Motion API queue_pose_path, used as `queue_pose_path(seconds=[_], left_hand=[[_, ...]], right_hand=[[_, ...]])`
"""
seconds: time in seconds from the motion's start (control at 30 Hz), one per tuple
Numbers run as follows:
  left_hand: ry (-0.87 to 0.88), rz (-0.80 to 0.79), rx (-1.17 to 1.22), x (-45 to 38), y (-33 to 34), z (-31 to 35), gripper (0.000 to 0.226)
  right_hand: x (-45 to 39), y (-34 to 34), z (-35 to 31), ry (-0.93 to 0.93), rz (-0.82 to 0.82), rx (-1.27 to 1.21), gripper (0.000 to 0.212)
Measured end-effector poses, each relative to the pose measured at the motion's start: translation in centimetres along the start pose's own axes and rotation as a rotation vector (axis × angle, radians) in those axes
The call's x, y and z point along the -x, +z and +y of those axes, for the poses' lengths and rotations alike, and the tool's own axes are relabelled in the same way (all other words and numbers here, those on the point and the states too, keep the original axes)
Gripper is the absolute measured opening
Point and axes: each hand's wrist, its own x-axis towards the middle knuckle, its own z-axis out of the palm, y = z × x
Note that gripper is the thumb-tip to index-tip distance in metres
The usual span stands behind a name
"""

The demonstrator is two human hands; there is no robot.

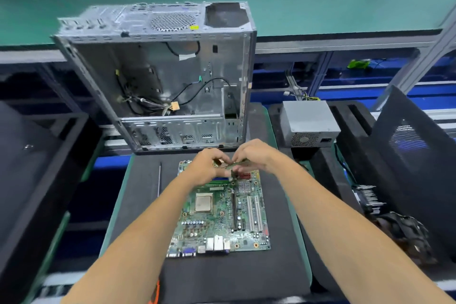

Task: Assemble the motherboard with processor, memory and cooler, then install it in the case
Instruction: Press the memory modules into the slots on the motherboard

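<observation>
A green motherboard lies flat on a dark mat. Over its far edge, the left hand and right hand together pinch a memory stick by its ends. The processor sits in the board's socket. Beyond the board stands the open case; a power supply sits to the case's right.

Green conveyor belt across rear; grey metal frame beneath; blurred shelving behind.
</observation>
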Motion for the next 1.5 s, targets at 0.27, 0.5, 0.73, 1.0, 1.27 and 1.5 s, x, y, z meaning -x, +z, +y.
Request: queue_pose_path(seconds=[0.27,0.5,0.73,1.0,1.27,1.5], left_hand=[[0.014,0.122,0.010,0.0,-1.6,-1.6,0.017],[-0.013,-0.006,0.219,0.3,-2.3,-2.3,0.022],[-0.067,0.062,0.408,1.2,-3.6,-4.4,0.009],[-0.253,0.262,0.703,1.6,-4.4,-6.0,0.017],[-0.228,0.239,0.450,1.1,-3.2,-6.4,0.008],[-0.424,0.340,-0.072,0.5,-3.1,-8.0,0.012]], right_hand=[[-0.5,2.6,-2.2,-0.005,0.012,-0.078,0.017],[-0.9,3.4,-1.4,-0.197,-0.011,0.292,0.022],[-2.2,5.2,-1.7,-0.450,0.009,0.492,0.015],[-3.1,5.5,-0.8,-0.405,0.017,0.529,0.016],[-3.0,5.8,-0.6,-0.374,-0.059,0.764,0.010],[-3.8,5.8,0.3,-0.203,0.221,0.972,0.017]])
